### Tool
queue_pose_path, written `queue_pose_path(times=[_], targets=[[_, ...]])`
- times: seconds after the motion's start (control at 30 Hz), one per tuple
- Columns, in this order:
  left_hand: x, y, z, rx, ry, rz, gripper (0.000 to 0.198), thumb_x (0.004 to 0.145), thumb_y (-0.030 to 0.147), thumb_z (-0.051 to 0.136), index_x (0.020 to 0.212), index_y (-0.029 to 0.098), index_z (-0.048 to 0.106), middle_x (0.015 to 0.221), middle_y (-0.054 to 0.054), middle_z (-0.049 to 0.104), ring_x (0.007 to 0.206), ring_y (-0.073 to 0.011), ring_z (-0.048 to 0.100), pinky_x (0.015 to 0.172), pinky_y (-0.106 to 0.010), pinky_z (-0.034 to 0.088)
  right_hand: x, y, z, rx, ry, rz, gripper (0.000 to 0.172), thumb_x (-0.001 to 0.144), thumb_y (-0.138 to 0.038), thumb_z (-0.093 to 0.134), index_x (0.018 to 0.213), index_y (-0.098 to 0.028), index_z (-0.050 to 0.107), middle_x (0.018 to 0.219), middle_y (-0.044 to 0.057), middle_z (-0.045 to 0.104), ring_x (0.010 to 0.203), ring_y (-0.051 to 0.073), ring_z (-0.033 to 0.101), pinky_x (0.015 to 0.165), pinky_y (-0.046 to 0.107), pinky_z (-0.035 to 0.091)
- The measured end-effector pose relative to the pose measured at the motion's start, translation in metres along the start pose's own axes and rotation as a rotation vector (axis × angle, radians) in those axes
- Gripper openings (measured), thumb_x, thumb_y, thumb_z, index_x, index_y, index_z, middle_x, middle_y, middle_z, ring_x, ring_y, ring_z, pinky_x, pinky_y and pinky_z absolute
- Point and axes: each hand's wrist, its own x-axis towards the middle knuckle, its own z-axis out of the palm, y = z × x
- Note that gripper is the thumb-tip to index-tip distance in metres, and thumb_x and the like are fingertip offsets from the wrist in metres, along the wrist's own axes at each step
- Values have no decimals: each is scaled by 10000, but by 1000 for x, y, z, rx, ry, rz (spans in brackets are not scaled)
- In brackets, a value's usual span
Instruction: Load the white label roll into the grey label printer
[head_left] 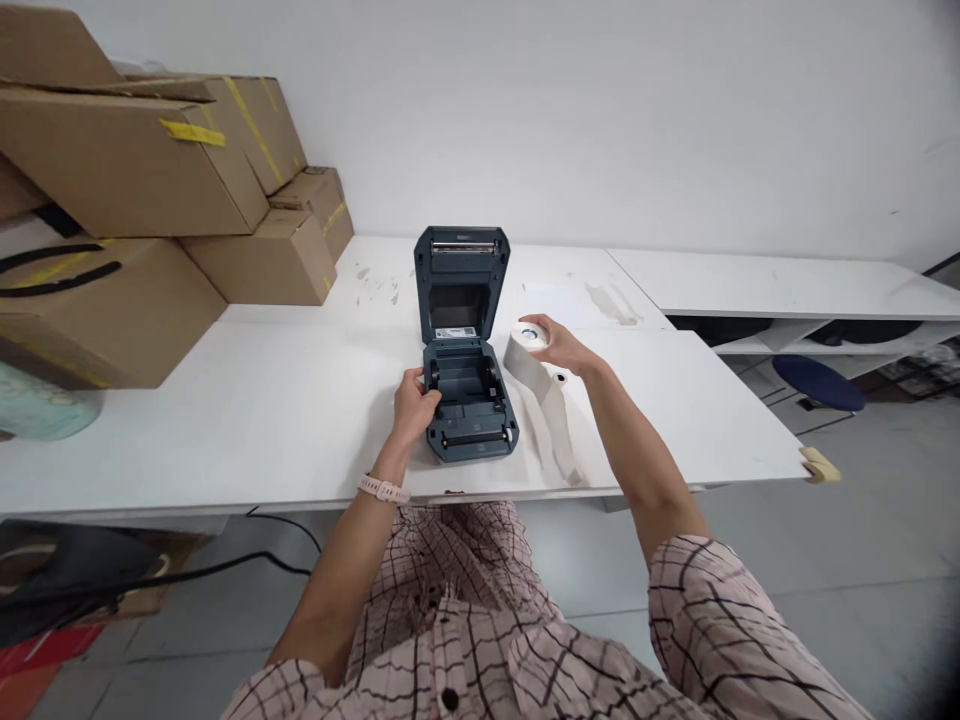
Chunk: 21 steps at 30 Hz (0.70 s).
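Observation:
A dark grey label printer (469,415) stands on the white table with its lid (462,275) raised, its inner bay and front roller exposed. My left hand (415,403) grips the printer's left side wall, the thumb over the edge towards the bay. Right of the printer, my right hand (559,343) is closed around a white roll of labels (523,345). A loose strip (553,420) of pale paper trails from near the roll towards the table's front edge. Beside the strip is a small roll end with a dark core (560,379).
Cardboard boxes (127,160) with yellow tape are stacked at the left, above a pale green rounded object (49,405). Behind the printer is a white wall (600,120). A yellowish pad (820,465) covers the table's right corner. A blue stool (817,383) stands beyond it.

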Motion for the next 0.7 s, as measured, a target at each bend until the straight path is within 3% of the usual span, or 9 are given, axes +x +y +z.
queue_pose_path(times=[0.1, 0.2, 0.33, 0.43, 0.5, 0.6, 0.7], targets=[[2, -2, 0, -24, -4, 0, 540, 693, 103, 626, 1227, 157, 574, 721, 40, 508, 641, -136, 499, 613, -261, 372, 9, 18, 14, 7, -17, 69, 752, 588, -245, 777, 1312, -194, 584, 1390, 124, 614, 1263, 336, 585, 1107, 511, 456], [4, -6, 0, -41, -7, 15, 546, 685, 110, 622, 1226, 156, 569, 718, 41, 499, 634, -134, 493, 603, -257, 365, 3, 28, 8, 29, -68, 109, 810, 588, -254, 814, 1364, -225, 581, 1447, 124, 596, 1331, 347, 554, 1142, 532, 425], [4, -6, 1, -54, 3, 24, 537, 666, 117, 630, 1199, 157, 575, 715, 46, 484, 621, -127, 470, 600, -257, 357, -35, 44, -25, 285, -100, 158, 809, 736, -321, 758, 1496, -323, 481, 1584, 105, 494, 1478, 322, 441, 1183, 551, 372], [2, -4, 1, -55, 12, 24, 526, 661, 115, 625, 1183, 155, 577, 700, 56, 457, 618, -126, 459, 603, -260, 360, -68, 57, -38, 376, -54, 157, 738, 761, -317, 731, 1467, -341, 516, 1598, 90, 484, 1492, 308, 425, 1179, 539, 372], [2, -3, 2, -56, 20, 22, 519, 660, 111, 621, 1175, 152, 580, 692, 60, 448, 618, -126, 457, 607, -262, 364, -83, 61, -32, 339, -81, 216, 709, 710, -338, 786, 1392, -296, 594, 1545, 111, 545, 1419, 324, 507, 1126, 520, 435], [1, -2, 2, -52, 27, 16, 520, 668, 109, 615, 1185, 149, 582, 698, 57, 455, 624, -128, 463, 611, -264, 369, -90, 55, -17, 317, -160, 294, 651, 667, -454, 842, 1245, -203, 677, 1293, 144, 717, 1138, 312, 681, 982, 492, 533], [1, -2, 3, -58, 17, 15, 532, 674, 107, 611, 1203, 145, 578, 701, 57, 460, 627, -128, 465, 618, -265, 371, -85, 27, -13, 423, -110, 160, 682, 688, -586, 833, 1222, -197, 663, 1080, 114, 768, 977, 271, 713, 919, 452, 549]])
